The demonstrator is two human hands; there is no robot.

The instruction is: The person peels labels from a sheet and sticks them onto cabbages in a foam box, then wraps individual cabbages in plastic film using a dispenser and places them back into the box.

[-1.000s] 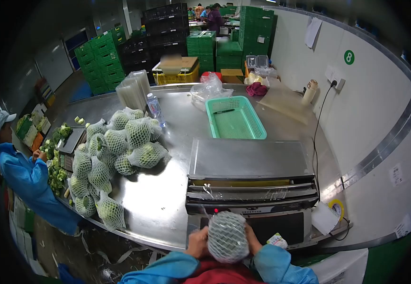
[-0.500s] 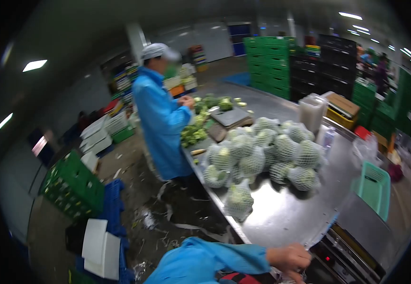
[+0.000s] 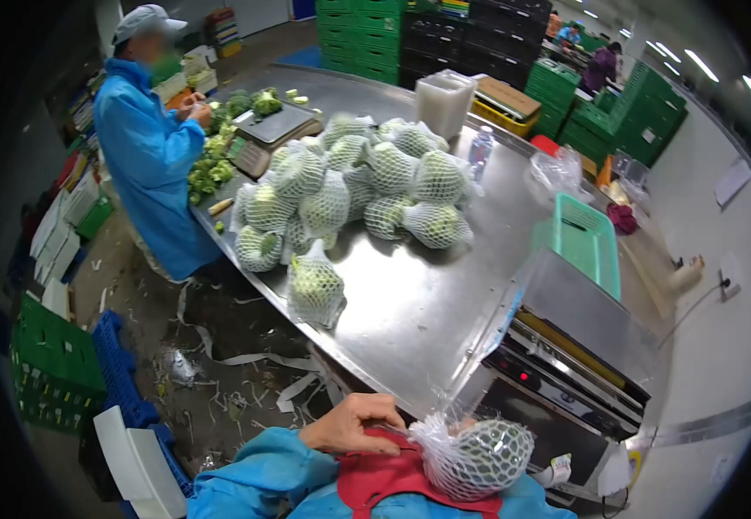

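Observation:
A round green vegetable head in a white foam net (image 3: 484, 458) is in front of my red apron (image 3: 371, 476), with clear film glinting around it. My right hand (image 3: 460, 425) holds it from behind; only a bit of the fingers shows past the net. To the left, my left hand (image 3: 354, 424) is closed, fingers curled beside the gathered net end; what they grip, if anything, cannot be made out. Many more netted heads (image 3: 324, 203) are piled on the steel table (image 3: 393, 337), and one netted head (image 3: 315, 290) sits apart near its edge.
A film-wrapping machine (image 3: 557, 355) with a red light stands at right, near a mint-green basket (image 3: 600, 246). A bottle (image 3: 480, 151), a scale (image 3: 263, 130) and broccoli (image 3: 266, 102) are on the table. A person in blue (image 3: 146, 156) works at left. Strips litter the floor (image 3: 237, 389).
My view has swung right and down. The netted head is now in view before my apron. The hand formerly by the machine is no longer there; my left hand shows near the apron.

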